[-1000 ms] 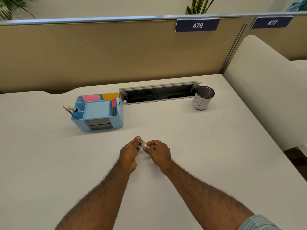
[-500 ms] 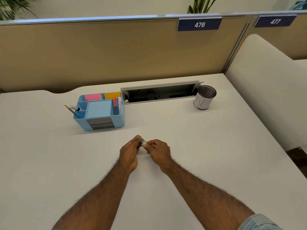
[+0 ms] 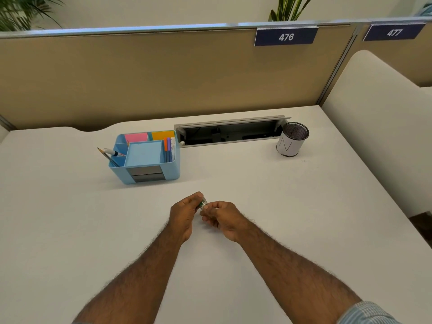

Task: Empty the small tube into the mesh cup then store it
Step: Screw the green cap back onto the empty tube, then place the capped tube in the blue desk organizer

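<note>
White desk (image 3: pixel 257 206), tan partition (image 3: pixel 140 78) behind — both hands' fingers (image 3: pixel 196 199) pinching the small tube (image 3: pixel 203 203) (seemingly capped).

Open-plan office. Tan cubicle partition (image 3: pixel 163 73) with numbered plates 476 (image 3: pixel 286 36) and 477 (image 3: pixel 394 32); white table (image 3: pixel 70 230) with cable tray (image 3: pixel 230 133); blue stationery organiser (image 3: pixel 145 157).

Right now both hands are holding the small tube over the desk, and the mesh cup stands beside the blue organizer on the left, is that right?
Not quite: the head view shows the mesh cup at the far right, apart from the blue organizer. Both the left hand and right hand do hold the small tube.
</note>
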{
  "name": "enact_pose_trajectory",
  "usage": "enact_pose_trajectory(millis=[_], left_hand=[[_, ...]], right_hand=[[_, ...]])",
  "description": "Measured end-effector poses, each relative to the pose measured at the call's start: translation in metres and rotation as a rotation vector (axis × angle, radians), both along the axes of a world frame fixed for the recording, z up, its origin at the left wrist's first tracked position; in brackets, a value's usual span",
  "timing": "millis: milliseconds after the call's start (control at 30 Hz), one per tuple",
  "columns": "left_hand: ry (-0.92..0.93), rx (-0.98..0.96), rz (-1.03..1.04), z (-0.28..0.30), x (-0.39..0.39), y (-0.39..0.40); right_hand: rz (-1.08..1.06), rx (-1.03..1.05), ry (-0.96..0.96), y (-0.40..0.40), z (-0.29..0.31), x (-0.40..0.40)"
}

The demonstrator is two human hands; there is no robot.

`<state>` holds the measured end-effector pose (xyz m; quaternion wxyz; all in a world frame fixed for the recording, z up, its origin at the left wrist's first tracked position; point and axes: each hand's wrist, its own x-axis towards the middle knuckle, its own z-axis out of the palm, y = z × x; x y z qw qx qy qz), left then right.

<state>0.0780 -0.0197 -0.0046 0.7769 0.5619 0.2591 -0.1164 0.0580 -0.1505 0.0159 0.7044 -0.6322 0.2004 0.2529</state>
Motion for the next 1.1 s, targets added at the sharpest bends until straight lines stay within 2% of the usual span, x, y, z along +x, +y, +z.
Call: enact_pose_trajectory(millis=[133, 300, 433, 500, 600, 733, 867, 1100], left_hand=[[-0.045, 0.235, -0.167, 0.003, -0.002, 0.002], [-0.122, 0.451, -0.241, 0.023, 0.006, 0.011], [-0.274, 1.047, -0.052, 0.042, 0.020, 0.035], [-0.351, 1.283, 0.015, 0.046, 0.029, 0.056], [-0.336, 1.482, -0.105, 0.045, 0.045, 0.088], [-0.236, 1.626, -0.324, 0.039, 0.063, 0.119], [-0.150, 1.690, -0.446, 0.033, 0.069, 0.135], [-0.203, 1.585, -0.398, 0.030, 0.065, 0.138]], right_hand=[[0.269, -0.362, -0.094, 0.000, 0.007, 0.014], [0.328, -0.599, -0.256, 0.009, 0.020, 0.032], [0.252, -0.674, -0.373, 0.017, 0.026, 0.053], [0.250, -0.657, -0.422, 0.024, 0.033, 0.066], [0.228, -0.620, -0.476, 0.037, 0.045, 0.088], [0.237, -0.594, -0.583, 0.059, 0.062, 0.110], [0.232, -0.573, -0.659, 0.080, 0.074, 0.128], [0.182, -0.588, -0.680, 0.118, 0.076, 0.156]])
